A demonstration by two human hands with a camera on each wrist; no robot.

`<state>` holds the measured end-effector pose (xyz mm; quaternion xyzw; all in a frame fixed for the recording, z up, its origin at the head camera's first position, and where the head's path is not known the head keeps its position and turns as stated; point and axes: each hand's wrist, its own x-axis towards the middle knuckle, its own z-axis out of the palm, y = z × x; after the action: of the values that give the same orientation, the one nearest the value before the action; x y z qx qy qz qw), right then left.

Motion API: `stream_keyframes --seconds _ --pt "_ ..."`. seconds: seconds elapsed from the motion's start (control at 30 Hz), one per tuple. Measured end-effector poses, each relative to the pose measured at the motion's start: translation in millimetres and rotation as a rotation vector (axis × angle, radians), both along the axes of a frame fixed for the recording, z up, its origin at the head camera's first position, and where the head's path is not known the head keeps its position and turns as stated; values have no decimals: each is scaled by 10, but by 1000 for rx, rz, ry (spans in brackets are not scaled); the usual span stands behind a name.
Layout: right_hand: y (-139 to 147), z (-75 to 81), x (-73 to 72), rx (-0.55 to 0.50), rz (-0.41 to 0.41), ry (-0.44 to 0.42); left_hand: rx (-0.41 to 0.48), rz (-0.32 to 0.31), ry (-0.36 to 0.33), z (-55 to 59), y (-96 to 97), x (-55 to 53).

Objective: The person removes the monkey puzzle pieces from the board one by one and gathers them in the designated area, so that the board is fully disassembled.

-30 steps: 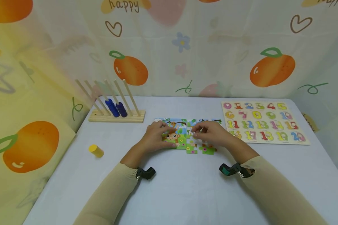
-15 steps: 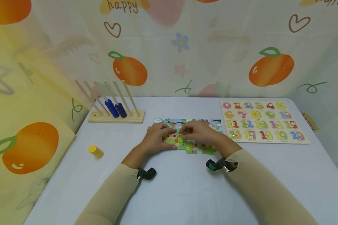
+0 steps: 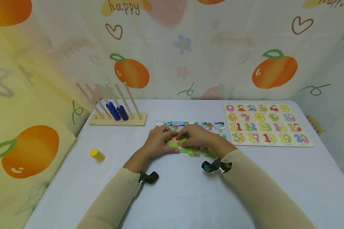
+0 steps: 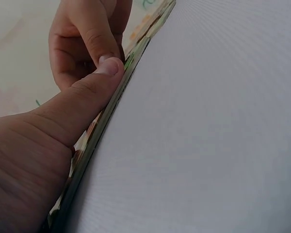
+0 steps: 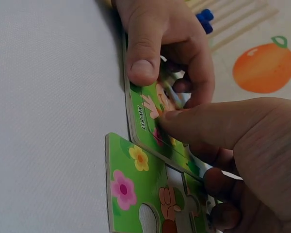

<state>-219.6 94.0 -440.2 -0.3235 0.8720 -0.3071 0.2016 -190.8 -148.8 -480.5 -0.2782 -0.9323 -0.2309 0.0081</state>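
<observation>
A flat picture puzzle board (image 5: 143, 114) with a monkey on green ground lies mid-table. My left hand (image 3: 157, 141) rests over its left part, thumb on the near edge and the other fingers bent above the picture. Over the same board, my right hand (image 3: 197, 136) touches the picture with its thumb tip, close to the left thumb. Its index fingertip is hidden in the right wrist view, so I cannot tell whether it pinches a piece. Right of the board lie joined puzzle pieces (image 5: 128, 182) with flowers, with gaps between some of them.
A wooden peg abacus (image 3: 118, 119) with blue beads stands at the back left. A yellow cylinder (image 3: 97, 155) lies at the left. A number puzzle board (image 3: 268, 124) with figures 0 to 20 lies at the right. A patterned cloth (image 3: 183, 70) hangs behind the white table.
My right hand has moved left from the puzzle pieces onto the monkey board, near the left hand. The left hand has stayed in place.
</observation>
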Motion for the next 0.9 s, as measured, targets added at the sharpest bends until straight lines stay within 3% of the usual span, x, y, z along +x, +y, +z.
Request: stream_keyframes --seconds 0.37,0.7,0.9 --pt "-50 40 18 44 -3 -10 10 3 2 -4 -1 9" --pt "-34 33 32 -8 -4 2 16 3 7 -1 2 10" --pt "-19 68 45 -61 -23 -78 12 6 -1 3 -2 9"
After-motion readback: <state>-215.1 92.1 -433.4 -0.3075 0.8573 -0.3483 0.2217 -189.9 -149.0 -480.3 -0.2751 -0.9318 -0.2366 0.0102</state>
